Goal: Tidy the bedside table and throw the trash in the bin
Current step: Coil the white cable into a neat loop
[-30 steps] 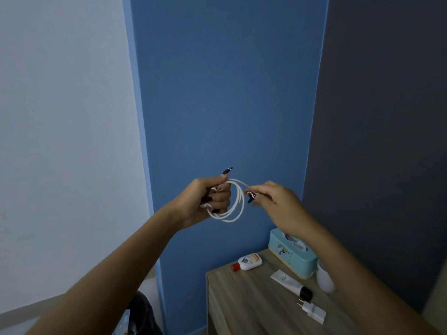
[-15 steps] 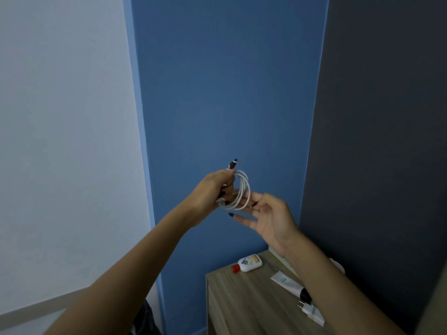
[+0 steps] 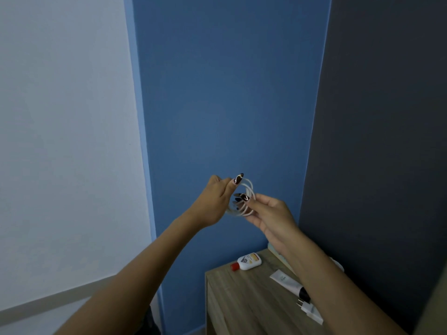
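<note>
A white cable (image 3: 249,189) is coiled into a small loop, held up in front of the blue wall. My left hand (image 3: 215,201) grips the coil from the left, thumb on top. My right hand (image 3: 271,213) pinches the coil's right side with thumb and fingers. Below, the wooden bedside table (image 3: 242,301) carries a small white bottle with a red cap (image 3: 248,261), a white tube with a black cap (image 3: 289,282) and a white plug adapter (image 3: 310,311). My right forearm hides part of the table's back edge.
The table stands in a corner between the blue wall (image 3: 229,93) and a dark grey wall (image 3: 387,141). A pale wall (image 3: 65,141) lies to the left. A dark object (image 3: 151,320) shows low beside the table.
My right hand has closed its fingers onto the coil after being spread open beneath it half a second ago. Both hands have stayed at about the same height.
</note>
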Demonstrator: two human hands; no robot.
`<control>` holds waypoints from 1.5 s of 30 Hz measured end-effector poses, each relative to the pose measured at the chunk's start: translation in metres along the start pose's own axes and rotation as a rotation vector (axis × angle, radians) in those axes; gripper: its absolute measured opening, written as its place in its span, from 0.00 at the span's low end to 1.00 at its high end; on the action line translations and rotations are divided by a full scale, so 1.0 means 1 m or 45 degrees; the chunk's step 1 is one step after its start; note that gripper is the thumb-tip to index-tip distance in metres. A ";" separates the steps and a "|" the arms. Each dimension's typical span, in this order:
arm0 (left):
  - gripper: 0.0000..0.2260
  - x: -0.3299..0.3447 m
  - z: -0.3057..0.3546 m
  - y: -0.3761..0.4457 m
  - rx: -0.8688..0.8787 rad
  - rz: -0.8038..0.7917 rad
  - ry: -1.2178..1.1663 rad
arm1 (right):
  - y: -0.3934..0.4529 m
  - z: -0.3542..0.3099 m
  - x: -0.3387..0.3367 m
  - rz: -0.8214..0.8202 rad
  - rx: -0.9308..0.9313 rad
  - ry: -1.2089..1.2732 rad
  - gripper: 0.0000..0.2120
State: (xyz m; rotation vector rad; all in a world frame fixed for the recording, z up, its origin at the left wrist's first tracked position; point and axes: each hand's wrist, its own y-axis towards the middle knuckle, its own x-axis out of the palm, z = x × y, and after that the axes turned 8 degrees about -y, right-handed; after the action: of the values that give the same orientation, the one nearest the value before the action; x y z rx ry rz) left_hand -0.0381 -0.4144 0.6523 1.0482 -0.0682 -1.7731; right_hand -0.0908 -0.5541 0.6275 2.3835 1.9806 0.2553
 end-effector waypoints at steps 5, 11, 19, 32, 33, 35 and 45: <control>0.13 0.002 -0.009 0.001 -0.062 0.025 0.080 | 0.001 -0.002 -0.001 -0.095 0.153 0.177 0.08; 0.14 0.007 -0.008 -0.007 0.221 -0.005 0.186 | 0.001 -0.005 -0.004 -0.198 0.357 0.681 0.07; 0.17 0.002 -0.019 0.006 0.009 0.086 -0.006 | -0.004 -0.010 -0.009 -0.091 0.012 -0.162 0.20; 0.18 0.008 -0.011 0.006 -0.323 0.135 -0.649 | -0.010 -0.038 -0.023 0.008 -0.244 -1.404 0.12; 0.18 0.007 -0.011 0.005 -0.301 0.130 -0.618 | -0.012 -0.038 -0.025 0.031 -0.262 -1.460 0.12; 0.18 0.007 -0.008 0.005 -0.289 0.125 -0.617 | -0.010 -0.034 -0.029 0.113 -0.357 -1.593 0.12; 0.17 0.011 0.002 0.006 -0.363 0.124 -0.839 | 0.017 0.003 -0.026 0.274 -0.421 -1.240 0.05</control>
State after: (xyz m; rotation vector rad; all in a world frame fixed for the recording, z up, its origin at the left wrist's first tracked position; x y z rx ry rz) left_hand -0.0361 -0.4265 0.6490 0.2280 -0.2588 -1.9026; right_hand -0.0784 -0.5824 0.6237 1.9134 1.1309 -0.4579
